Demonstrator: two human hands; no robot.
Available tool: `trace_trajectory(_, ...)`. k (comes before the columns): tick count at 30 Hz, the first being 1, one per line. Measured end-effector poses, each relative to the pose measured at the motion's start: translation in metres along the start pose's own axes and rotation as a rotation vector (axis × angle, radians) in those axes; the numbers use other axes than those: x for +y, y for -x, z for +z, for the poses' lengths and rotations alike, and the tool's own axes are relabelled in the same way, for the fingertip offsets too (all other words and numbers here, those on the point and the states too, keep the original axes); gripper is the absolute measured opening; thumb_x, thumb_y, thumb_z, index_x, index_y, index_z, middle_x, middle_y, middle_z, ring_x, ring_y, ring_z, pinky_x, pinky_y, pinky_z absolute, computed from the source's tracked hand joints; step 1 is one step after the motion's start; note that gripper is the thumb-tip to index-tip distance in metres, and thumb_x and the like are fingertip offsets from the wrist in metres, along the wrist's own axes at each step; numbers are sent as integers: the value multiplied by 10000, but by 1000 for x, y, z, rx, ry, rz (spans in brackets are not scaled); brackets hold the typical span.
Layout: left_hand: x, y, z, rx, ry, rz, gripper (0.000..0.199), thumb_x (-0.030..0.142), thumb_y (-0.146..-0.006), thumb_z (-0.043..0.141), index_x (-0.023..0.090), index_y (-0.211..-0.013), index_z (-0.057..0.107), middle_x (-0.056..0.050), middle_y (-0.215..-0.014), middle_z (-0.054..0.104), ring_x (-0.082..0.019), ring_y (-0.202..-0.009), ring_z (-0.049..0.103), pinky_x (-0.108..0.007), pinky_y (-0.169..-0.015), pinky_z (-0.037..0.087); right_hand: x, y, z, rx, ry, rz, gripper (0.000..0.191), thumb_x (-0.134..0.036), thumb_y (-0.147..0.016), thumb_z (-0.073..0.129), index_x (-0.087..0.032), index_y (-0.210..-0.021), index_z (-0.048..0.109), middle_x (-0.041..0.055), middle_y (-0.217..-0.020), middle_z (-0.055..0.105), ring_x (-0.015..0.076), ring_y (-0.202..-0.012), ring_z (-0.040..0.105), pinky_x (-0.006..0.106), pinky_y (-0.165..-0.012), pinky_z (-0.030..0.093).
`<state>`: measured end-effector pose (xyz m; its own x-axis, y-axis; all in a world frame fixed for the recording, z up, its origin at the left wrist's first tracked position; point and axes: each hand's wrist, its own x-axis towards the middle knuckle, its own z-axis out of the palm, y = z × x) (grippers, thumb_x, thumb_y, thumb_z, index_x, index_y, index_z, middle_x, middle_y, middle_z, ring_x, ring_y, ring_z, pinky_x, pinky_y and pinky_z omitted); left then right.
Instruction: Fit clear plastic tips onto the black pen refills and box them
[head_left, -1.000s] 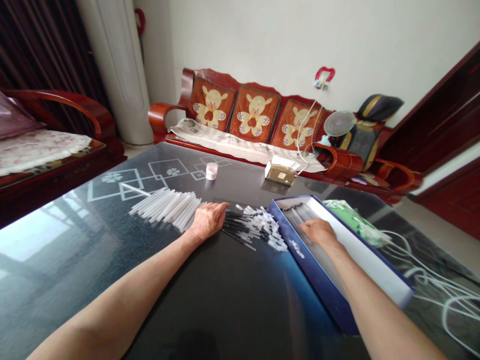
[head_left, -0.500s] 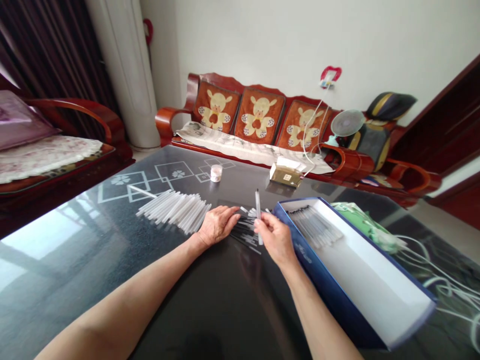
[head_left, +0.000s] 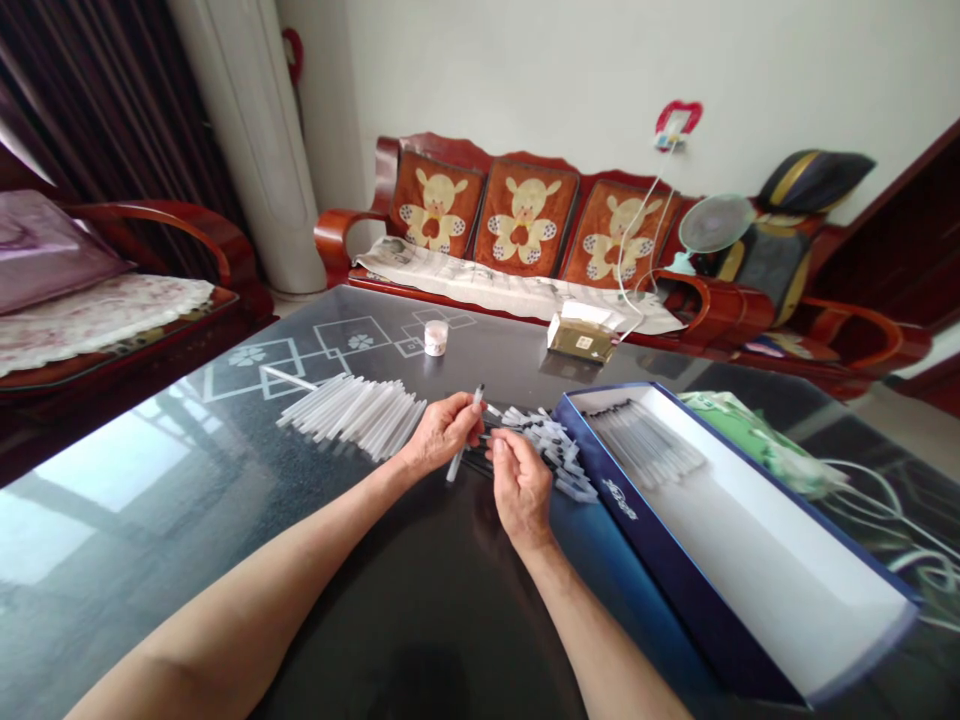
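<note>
A thin white stick with a dark tip is pinched in the left hand, between thumb and fingers. It is held just above the desk, tilted, with the dark tip up and away from the person. Half a second ago the stick stood nearly upright in the right hand; now it has passed to the left grip, and the two hands have come close together. The fingertips of the right hand are curled in right beside the stick, but whether they pinch it or some small part, I cannot tell.

Touching the right hand's far side is a loose heap of black rods and clear pieces. Just left of the left hand lie clear tubes, side by side. To the right stands an open blue box with a white lining, a row of sticks inside it. Farther off on the desk are a small white jar and a carton.
</note>
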<state>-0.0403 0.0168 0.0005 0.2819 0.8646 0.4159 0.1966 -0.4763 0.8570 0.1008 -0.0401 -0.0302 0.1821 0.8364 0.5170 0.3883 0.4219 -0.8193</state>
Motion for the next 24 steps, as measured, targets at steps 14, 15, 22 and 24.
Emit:
trace_trajectory(14, -14, 10, 4, -63, -884, 461, 338, 398, -967, 398, 208, -1102, 644, -48, -807, 634, -166, -741, 563, -297, -716, 450, 20, -17, -9, 53, 96, -45, 236, -371, -886, 537, -177, -903, 669, 71, -831, 711, 168, -712, 661, 294, -691, 541)
trace_trajectory(15, -14, 11, 4, -57, -900, 466, 340, 402, -967, 399, 206, -1099, 643, -49, -804, 634, -167, -737, 560, -301, -716, 446, 20, -17, -9, 51, 108, -46, 238, -373, -888, 532, -178, -898, 667, 71, -828, 711, 167, -705, 659, 293, -688, 539)
trace_trajectory(22, -15, 10, 13, -27, -935, 445, 336, 380, -980, 370, 179, -1016, 638, -56, -786, 630, -175, -750, 542, -320, -744, 417, 22, -17, -12, 58, 129, -46, 239, -363, -893, 510, -174, -901, 656, 85, -856, 711, 194, -800, 665, 325, -756, 532)
trace_trajectory(24, -16, 6, 17, -45, -943, 435, 342, 368, -986, 354, 188, -992, 645, -54, -780, 618, -176, -750, 530, -333, -756, 399, 25, -17, -12, 61, 103, -16, 238, -364, -889, 510, -175, -920, 651, 89, -880, 711, 199, -819, 666, 333, -764, 533)
